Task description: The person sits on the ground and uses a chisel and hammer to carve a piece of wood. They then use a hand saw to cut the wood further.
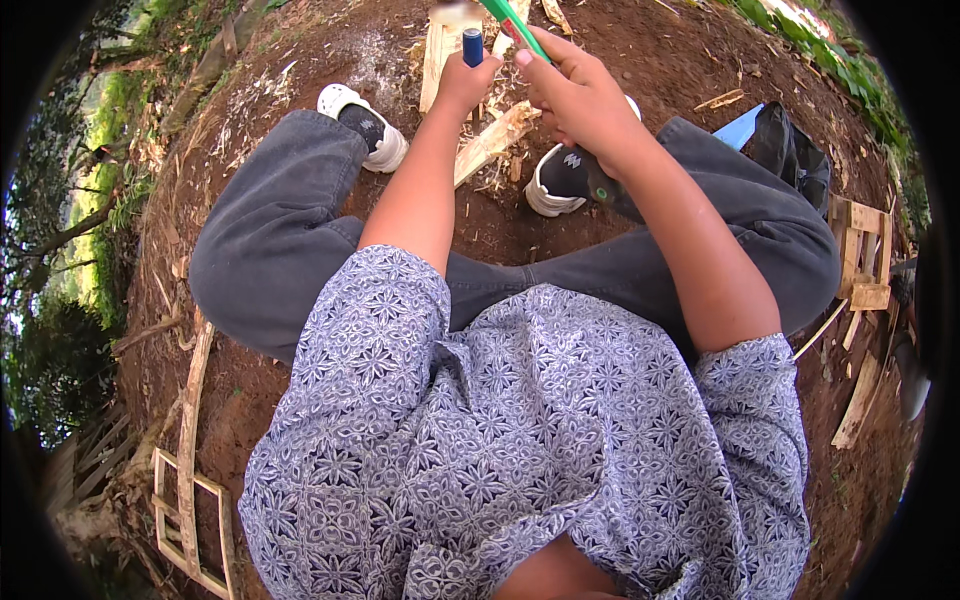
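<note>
My left hand (468, 86) is closed round a short blue cylindrical handle (472, 48), its end standing up above my fist. What the handle belongs to is hidden below my fingers. Up and to the right, my right hand (582, 100) grips a slim bright green bar or handle (511, 22) with a red mark, tilted up to the left; its far end leaves the picture. Beyond my left hand lies a pale wooden board (434, 62), partly covered by the hand. A rough split piece of wood (494, 146) rests on the ground between my shoes.
My white-soled shoes (375, 135) stand either side of the wood. Chips and shavings litter the reddish soil (340, 65). A small wooden frame (862, 250) and a black bag (790, 145) lie at the right. Another wooden frame (222, 490) sits lower left beside a long stick (190, 420).
</note>
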